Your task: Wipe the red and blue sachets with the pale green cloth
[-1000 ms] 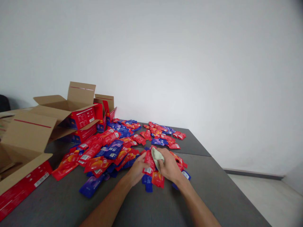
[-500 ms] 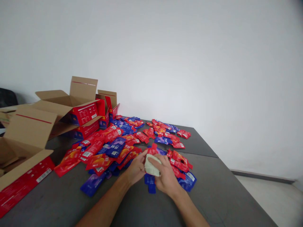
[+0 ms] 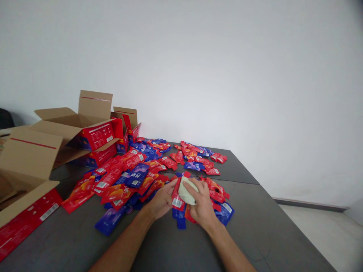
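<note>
Packet in hand: a flat red glossy foil-look packet with a white barcode label (image 3: 177, 203), held up over the near part of the table between the two hands, right side covered by the cloth
Cloth: a pale greenish-white folded cloth (image 3: 185, 192), bunched over the packet's face
Left hand: the left hand (image 3: 162, 199) pinches the packet's left edge between thumb and fingers
Right hand: the right hand (image 3: 203, 204) grips the cloth, thumb and fingers closed about it, against the packet
Under the hands: a blue glossy packet (image 3: 179, 223) and part of an orange-red one; just right, a small pile of red and blue packets (image 3: 218, 190)
Left heap: a broad loose heap of red, orange and blue packets (image 3: 136, 177), overlapping, labels at all angles
Far heap: a smaller red and blue scatter (image 3: 195, 158) toward the wall
Near box: an open red-printed brown cardboard box (image 3: 31, 221), flaps raised; brown card inside, the rest too dark to tell
Stacked boxes: an open red and blue carton (image 3: 99, 136) atop a similar one (image 3: 105, 154); interiors mostly hidden
Narrow boxes: two upright red cartons with flaps up (image 3: 133, 133) behind the stack, contents unseen
Surface: a dark grey tabletop (image 3: 159, 249), seam crossing it
Room: plain whitish wall (image 3: 227, 75); pale floor (image 3: 320, 221) with dark skirting (image 3: 312, 205) at right
</note>
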{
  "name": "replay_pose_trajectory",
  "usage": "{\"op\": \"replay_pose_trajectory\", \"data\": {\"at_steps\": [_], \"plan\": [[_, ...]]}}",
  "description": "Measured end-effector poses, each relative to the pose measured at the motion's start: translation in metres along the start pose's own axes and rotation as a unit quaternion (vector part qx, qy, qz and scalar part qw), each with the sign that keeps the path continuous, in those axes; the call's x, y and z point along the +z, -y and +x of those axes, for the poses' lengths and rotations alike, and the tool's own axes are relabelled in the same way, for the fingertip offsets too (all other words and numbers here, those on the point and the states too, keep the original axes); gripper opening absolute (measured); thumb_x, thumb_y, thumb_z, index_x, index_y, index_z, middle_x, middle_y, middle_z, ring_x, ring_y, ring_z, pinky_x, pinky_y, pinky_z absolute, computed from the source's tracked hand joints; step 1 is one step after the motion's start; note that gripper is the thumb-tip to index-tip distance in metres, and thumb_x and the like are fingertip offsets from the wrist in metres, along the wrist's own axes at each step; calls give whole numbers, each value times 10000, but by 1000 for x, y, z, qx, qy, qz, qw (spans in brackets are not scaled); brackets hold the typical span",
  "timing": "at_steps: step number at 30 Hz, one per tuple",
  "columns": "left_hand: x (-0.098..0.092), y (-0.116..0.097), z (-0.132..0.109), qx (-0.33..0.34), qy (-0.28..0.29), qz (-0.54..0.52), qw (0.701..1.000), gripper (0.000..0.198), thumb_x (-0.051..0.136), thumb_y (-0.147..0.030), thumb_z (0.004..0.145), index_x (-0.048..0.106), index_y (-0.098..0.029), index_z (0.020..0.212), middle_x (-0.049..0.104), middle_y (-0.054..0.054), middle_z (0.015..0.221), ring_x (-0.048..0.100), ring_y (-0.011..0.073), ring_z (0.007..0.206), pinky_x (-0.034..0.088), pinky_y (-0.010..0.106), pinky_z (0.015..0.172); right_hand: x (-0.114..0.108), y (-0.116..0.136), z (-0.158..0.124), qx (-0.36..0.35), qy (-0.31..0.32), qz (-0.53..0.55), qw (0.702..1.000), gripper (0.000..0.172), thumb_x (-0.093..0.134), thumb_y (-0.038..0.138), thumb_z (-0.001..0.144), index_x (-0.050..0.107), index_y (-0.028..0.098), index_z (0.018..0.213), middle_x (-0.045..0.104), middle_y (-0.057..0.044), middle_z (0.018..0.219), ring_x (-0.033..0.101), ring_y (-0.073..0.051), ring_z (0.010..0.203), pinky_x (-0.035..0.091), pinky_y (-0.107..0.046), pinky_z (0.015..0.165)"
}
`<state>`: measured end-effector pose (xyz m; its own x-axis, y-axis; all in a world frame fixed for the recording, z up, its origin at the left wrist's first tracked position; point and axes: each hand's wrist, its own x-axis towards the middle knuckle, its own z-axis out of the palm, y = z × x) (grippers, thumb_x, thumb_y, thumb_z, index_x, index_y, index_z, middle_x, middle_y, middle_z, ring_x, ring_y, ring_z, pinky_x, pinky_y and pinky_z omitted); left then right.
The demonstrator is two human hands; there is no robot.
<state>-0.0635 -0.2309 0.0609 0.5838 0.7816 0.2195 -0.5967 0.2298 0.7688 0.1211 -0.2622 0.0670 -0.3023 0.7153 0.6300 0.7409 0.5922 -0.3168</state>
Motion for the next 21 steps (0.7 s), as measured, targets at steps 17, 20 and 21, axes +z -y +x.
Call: {"op": "replay_pose_trajectory", "data": {"at_steps": [17, 20, 21], "plan": [[-20, -5, 9, 63, -261, 2, 963, 633, 694, -93, 624, 611, -192, 1244, 739, 66, 983, 699, 195, 805, 515, 303, 740, 16, 5, -6, 108, -62, 150, 981, 561, 574, 118, 828, 561, 273, 1367, 543, -101, 1387, 508, -285, 1287, 421, -511, 1107], [-18, 1, 9, 67, -261, 9, 963, 620, 748, -139, 657, 610, -202, 1258, 742, 53, 922, 685, 172, 731, 506, 284, 695, 21, 9, -9, 82, -43, 165, 982, 601, 560, 102, 824, 532, 282, 1396, 518, -98, 1417, 496, -276, 1307, 431, -494, 1104], [-16, 4, 9, 67, -250, 13, 966, 585, 761, -160, 669, 626, -195, 1238, 743, 56, 916, 683, 173, 735, 505, 282, 694, 23, 10, -10, 65, -36, 163, 984, 612, 553, 101, 829, 520, 289, 1411, 507, -97, 1428, 490, -273, 1312, 435, -489, 1099]]}}
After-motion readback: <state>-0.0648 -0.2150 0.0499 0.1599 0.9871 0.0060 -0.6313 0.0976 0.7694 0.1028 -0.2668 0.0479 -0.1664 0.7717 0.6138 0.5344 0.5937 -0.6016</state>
